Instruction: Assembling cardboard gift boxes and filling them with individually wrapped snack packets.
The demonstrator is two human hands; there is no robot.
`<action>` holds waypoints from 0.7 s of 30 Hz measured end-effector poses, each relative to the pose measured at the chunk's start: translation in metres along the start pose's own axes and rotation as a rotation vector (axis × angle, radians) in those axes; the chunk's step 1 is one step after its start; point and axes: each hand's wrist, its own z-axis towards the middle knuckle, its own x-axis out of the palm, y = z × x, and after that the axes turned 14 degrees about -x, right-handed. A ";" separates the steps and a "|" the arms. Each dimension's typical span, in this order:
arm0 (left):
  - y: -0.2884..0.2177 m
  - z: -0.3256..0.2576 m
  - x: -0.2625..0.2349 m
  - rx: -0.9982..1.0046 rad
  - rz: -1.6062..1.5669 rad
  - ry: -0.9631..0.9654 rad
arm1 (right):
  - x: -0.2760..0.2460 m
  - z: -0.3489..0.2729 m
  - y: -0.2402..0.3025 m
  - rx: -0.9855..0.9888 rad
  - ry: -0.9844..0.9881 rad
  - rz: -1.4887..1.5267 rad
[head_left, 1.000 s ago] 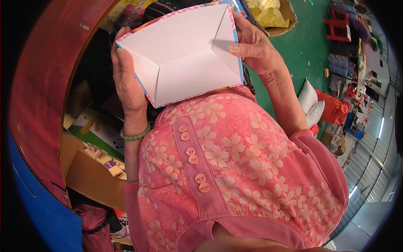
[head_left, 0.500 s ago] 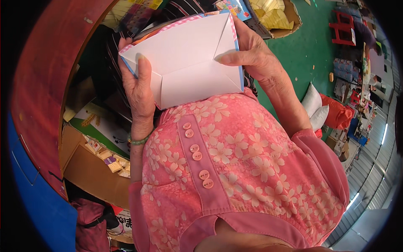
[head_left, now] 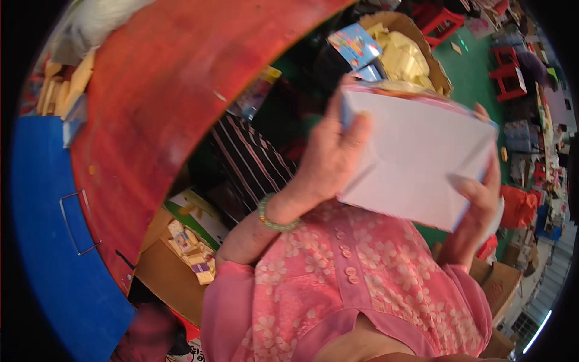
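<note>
In front of my chest I hold a thin cardboard box or lid (head_left: 416, 154), its plain white side turned toward me. Blue and pink printing shows along its edges. My left hand (head_left: 333, 151) grips the left edge, thumb on the white side and fingers mostly hidden behind. At the opposite edge, my right hand (head_left: 482, 196) is closed round the card with its thumb lying on the white face. Motion blurs the card and both hands somewhat.
To the left curves a red tabletop (head_left: 199, 66) beside a blue panel (head_left: 42, 229) with a wire handle. An open carton (head_left: 166, 271) below holds small wooden pieces. A carton of yellow material (head_left: 404, 57) and a blue printed box (head_left: 356, 45) lie ahead; a red stool (head_left: 506, 75) stands right.
Both hands have carried the cardboard piece to the right, and it now tilts down toward the right. The view has swung, showing more of the red tabletop. Both grips remain.
</note>
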 end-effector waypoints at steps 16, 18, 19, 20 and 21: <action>-0.113 0.094 -0.078 0.271 -0.323 0.218 | 0.101 0.072 0.072 -1.123 0.880 -0.739; -0.133 0.080 -0.107 0.157 -0.558 0.330 | 0.143 0.084 0.038 -1.526 0.800 -0.777; -0.141 0.072 -0.119 0.144 -0.572 0.262 | 0.161 0.093 0.020 -1.667 0.804 -0.761; -0.134 0.065 -0.181 0.222 -0.591 0.593 | 0.183 0.084 0.016 -1.750 0.868 -0.806; -0.118 0.069 -0.233 0.285 -0.598 0.934 | 0.205 0.080 0.001 -1.881 0.811 -0.719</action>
